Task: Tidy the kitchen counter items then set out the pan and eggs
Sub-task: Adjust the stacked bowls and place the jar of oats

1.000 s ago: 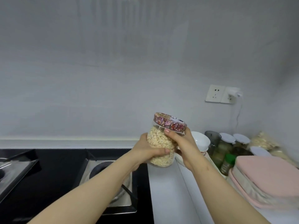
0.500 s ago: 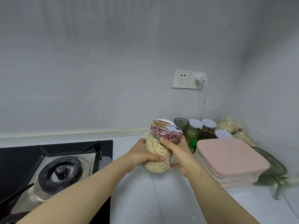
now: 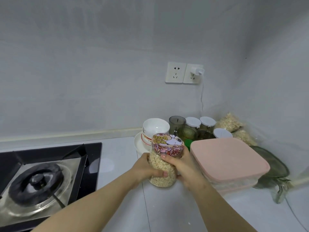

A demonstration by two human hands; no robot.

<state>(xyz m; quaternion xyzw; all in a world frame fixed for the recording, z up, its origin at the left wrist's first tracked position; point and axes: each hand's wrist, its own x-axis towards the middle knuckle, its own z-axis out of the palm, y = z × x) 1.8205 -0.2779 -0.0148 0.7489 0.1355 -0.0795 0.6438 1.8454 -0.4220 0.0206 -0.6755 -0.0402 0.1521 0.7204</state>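
Lower now than half a second ago: the oat jar (image 3: 162, 171) has come down toward the counter (image 3: 167, 213) and in close to the pink box (image 3: 225, 158), with the same two-hand grip. The view has tipped down too, and the bowls are newly in sight.

Nearest, two bare forearms come in from the bottom edge. The left hand (image 3: 147, 169) wraps the jar's lower half on the side away from the pink box, thumb curled across the front. The right hand (image 3: 185, 169) grips the upper half on the pink box side, thumb tip on the front just under the lid (image 3: 168, 144), fingers behind. The jar is roughly upright and full of oats, with its flower-print cartoon-dog lid on. Its base is at or just above the counter; contact can't be told. It is just left of the pink box's front-left corner, with the right hand between them.

The gas stove (image 3: 41, 178) is well left of the pink box, with a black top and one burner showing. The pink box has a pink lid over clear walls. A greenish glass piece (image 3: 270, 164) is just right of it; I can't tell what it is.

- **Behind the pink box:** a green cap (image 3: 189, 143), white-lidded glass jars (image 3: 193, 123) and a smoky tumbler (image 3: 177, 122).
- **Behind-left:** white bowls (image 3: 154, 129) stacked on a white plate (image 3: 138, 144).
- **Behind-right, in the wall corner:** bags of oats (image 3: 229, 122).
- **On the wall above:** a double socket (image 3: 175, 72) with a white plug (image 3: 199, 71) in one outlet, its cord dropping behind the jars.
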